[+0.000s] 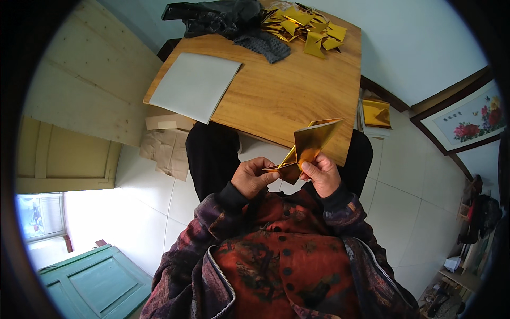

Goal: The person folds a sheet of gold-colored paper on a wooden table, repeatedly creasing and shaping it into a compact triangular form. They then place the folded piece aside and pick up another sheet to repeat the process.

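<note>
Above my lap, just off the near edge of the wooden table (276, 101), I hold a partly folded piece of gold foil paper (313, 139). Its larger panel stands up toward the table, and a smaller folded end points left. My left hand (254, 177) pinches that left end between thumb and fingers. On the other side, my right hand (321, 174) grips the paper near its middle fold, thumb on top. At the table's far end lies a heap of folded gold paper pieces (303, 24).
A pale grey sheet or folder (194, 85) lies at the table's left. Black plastic (218, 18) and a dark grey knitted cloth (263, 45) sit at the far edge. Right of the table is a stack with gold paper (376, 112). A cardboard box (169, 121) stands at lower left.
</note>
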A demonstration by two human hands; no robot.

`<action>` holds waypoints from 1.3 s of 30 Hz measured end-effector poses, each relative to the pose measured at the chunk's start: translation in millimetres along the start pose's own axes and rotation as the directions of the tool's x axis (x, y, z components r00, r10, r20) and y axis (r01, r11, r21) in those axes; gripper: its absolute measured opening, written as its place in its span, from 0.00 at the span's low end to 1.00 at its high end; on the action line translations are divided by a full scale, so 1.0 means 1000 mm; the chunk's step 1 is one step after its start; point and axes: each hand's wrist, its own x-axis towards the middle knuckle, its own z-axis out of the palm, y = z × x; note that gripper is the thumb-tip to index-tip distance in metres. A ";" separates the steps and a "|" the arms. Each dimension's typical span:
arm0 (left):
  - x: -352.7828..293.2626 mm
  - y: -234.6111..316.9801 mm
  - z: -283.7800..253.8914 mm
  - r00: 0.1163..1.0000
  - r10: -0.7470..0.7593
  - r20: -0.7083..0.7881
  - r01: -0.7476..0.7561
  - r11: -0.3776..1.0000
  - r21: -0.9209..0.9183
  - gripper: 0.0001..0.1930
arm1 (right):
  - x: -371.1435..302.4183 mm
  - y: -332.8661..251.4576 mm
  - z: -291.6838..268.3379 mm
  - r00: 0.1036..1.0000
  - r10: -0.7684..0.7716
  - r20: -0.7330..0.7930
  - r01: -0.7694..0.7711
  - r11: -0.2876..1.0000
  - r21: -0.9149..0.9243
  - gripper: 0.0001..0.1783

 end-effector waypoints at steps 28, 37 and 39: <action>0.102 0.033 -0.016 0.739 0.673 -0.018 -0.466 0.530 0.709 0.17 | 0.067 -0.014 -0.031 0.745 -0.636 0.199 0.458 0.271 -0.847 0.08; 0.150 0.014 -0.006 0.741 0.511 0.435 -0.556 0.104 0.825 0.23 | 0.088 -0.015 -0.049 0.731 -0.568 0.379 0.414 -0.073 -0.907 0.08; 0.151 0.012 -0.008 0.778 0.451 0.437 -0.522 0.076 0.850 0.26 | 0.086 -0.014 -0.050 0.758 -0.533 0.376 0.398 -0.079 -0.914 0.09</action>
